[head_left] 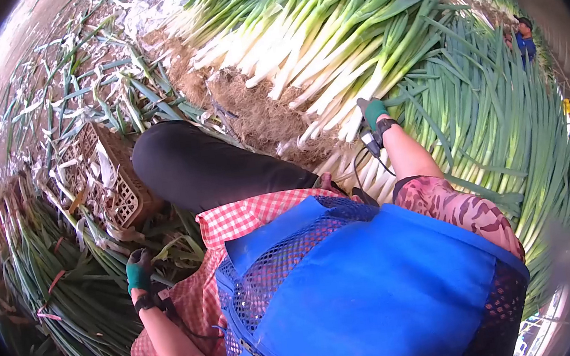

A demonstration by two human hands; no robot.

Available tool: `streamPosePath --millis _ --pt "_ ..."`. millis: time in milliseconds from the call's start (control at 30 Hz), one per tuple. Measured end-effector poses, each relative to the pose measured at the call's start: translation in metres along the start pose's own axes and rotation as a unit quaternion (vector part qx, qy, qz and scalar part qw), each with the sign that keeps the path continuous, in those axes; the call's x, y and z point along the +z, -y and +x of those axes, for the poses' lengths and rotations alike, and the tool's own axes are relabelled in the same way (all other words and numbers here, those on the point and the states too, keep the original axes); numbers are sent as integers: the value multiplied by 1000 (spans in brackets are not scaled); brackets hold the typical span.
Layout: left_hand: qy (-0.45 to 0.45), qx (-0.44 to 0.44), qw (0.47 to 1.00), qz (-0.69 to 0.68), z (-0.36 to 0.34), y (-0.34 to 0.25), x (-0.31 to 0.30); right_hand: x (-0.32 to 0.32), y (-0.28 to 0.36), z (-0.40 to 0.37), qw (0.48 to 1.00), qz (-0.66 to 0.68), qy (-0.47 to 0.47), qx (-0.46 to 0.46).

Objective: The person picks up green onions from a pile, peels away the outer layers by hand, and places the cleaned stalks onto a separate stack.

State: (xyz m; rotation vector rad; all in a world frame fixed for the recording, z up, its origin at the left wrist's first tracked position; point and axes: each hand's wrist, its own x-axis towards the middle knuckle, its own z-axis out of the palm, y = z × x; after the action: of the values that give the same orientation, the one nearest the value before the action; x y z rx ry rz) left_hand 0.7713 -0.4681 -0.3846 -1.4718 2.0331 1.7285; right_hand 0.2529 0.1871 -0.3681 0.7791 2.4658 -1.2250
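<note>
My left hand (139,270), in a green glove with dark grey fingers, is beside the loose green onion stalks (99,247) at the left. Its fingers are curled, and what they hold, if anything, is hidden. My right hand (374,111), gloved the same way, is at the white stems of the green onions (338,91) on the right. Its fingers are bent down around a green onion there, partly hidden by the back of the hand. The pile's white ends and roots (257,114) point towards my legs.
A brown plastic crate (134,195) with pale scraps stands left of my knee (173,155). Tied green onion bundles (51,289) lie at the lower left. Leaf trimmings (92,87) litter the ground. More green onions (481,113) fill the right; another person (525,41) is beyond.
</note>
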Motion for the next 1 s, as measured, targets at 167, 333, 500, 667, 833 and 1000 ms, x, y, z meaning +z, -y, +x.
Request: streamPosePath --millis 167,333,500,667,833,1000 --pt "-27 19 978 207 -57 -72 34 -9 9 -38 913 -359 -11 -192" --pt "-85 105 990 29 -113 -115 45 1 84 -87 745 -621 102 -221" --pt "-104 122 973 168 -181 -141 46 83 199 -143 715 -470 140 -498" --pt "123 39 987 90 -230 -136 89 172 307 -360 621 -232 322 -676" --pt "169 -26 982 82 -241 -125 112 303 252 -450 411 -405 394 -715" --pt "193 25 980 28 -231 -139 81 339 100 -451 93 -722 528 -436"
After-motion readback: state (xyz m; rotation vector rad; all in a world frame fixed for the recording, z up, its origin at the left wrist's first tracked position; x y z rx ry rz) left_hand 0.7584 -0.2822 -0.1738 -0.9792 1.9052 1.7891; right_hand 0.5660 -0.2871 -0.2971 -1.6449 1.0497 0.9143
